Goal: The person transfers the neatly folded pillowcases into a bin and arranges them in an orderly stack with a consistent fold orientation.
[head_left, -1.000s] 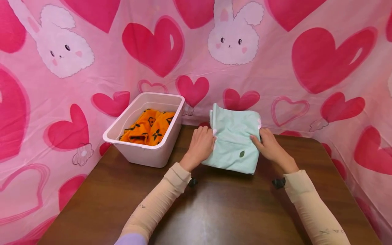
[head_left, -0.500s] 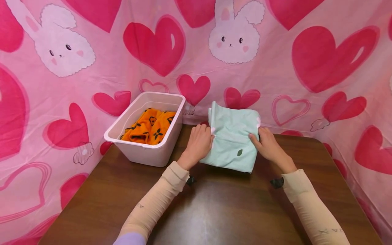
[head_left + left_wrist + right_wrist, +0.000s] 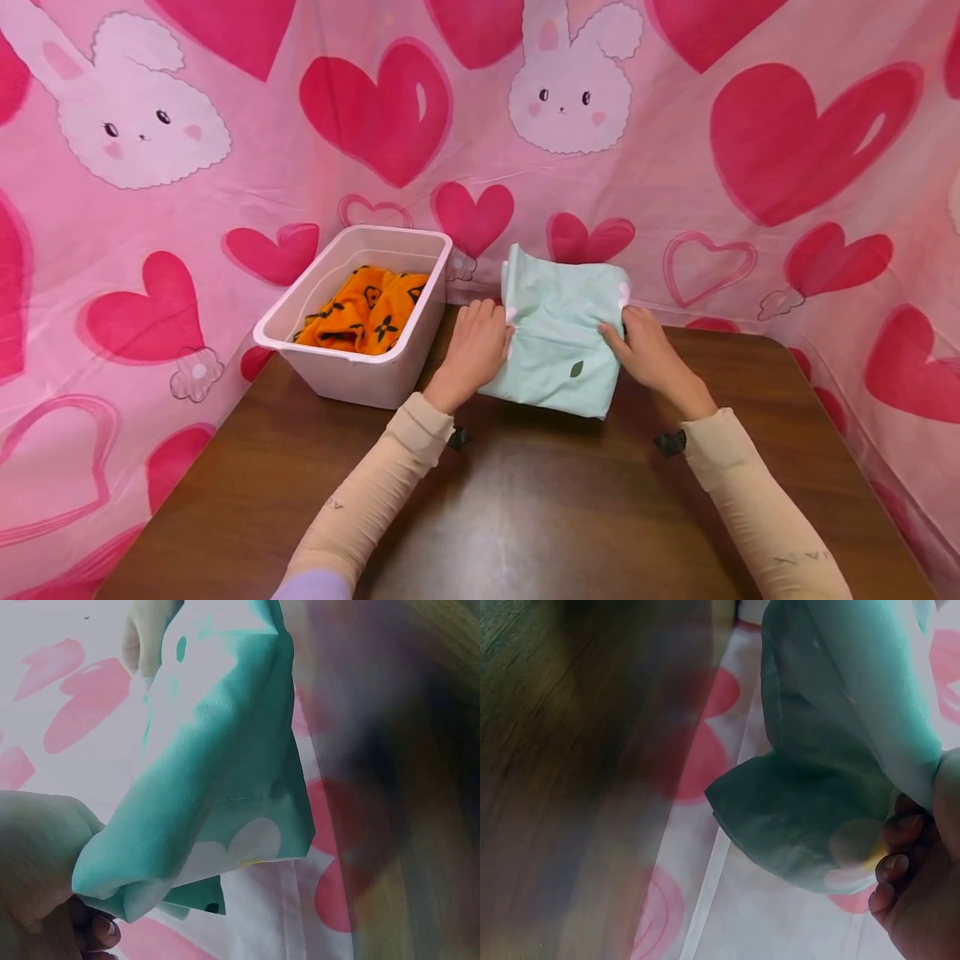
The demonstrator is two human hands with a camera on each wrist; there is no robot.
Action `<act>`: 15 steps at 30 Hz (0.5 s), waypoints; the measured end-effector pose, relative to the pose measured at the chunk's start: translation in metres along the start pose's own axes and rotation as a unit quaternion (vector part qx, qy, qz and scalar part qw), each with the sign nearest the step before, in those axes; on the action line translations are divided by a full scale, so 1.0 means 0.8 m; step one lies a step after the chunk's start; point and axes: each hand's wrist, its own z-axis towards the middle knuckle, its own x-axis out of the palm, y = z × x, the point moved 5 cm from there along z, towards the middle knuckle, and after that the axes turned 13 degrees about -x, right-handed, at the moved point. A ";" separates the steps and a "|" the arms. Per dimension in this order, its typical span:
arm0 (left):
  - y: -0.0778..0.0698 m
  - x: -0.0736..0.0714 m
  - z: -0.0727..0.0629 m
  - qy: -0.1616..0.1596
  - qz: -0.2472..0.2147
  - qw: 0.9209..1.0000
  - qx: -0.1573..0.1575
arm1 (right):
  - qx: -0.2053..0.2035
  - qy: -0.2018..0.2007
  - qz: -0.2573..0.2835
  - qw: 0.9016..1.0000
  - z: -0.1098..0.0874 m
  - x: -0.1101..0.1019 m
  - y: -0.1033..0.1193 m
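Note:
A folded mint-green cloth [image 3: 558, 333], printed with a dark leaf and pale flowers, is held up off the table toward the back wall. My left hand [image 3: 474, 346] grips its left edge, and in the left wrist view the fingers [image 3: 103, 930] curl under a rolled fold. At the opposite edge my right hand [image 3: 654, 354] pinches the cloth, thumb on the front face. The right wrist view shows that hand's fingers [image 3: 892, 866] curled behind the fabric, while a lower flap hangs loose.
Left of the cloth stands a pale pink plastic bin [image 3: 348, 379] with an orange, black-patterned cloth [image 3: 367, 312] inside. Both are on or over a dark brown wooden table [image 3: 570, 508]. A pink heart-and-bunny sheet [image 3: 480, 125] hangs behind and at the sides.
Both hands have shifted slightly left, carrying the mint-green cloth a little toward the bin. Their grip on it looks the same. The bin has stayed put.

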 end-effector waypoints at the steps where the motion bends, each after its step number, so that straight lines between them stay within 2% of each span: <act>1: 0.001 -0.001 0.000 0.002 0.000 1.000 -0.001 | 0.001 -0.001 -0.002 1.000 0.001 0.001 0.000; 6: 0.005 -0.002 0.001 0.010 -0.003 1.000 -0.006 | -0.004 -0.009 -0.011 1.000 0.005 0.002 0.004; 15: 0.011 -0.005 0.002 0.002 -0.001 1.000 -0.007 | -0.005 -0.013 -0.022 1.000 0.010 0.003 0.008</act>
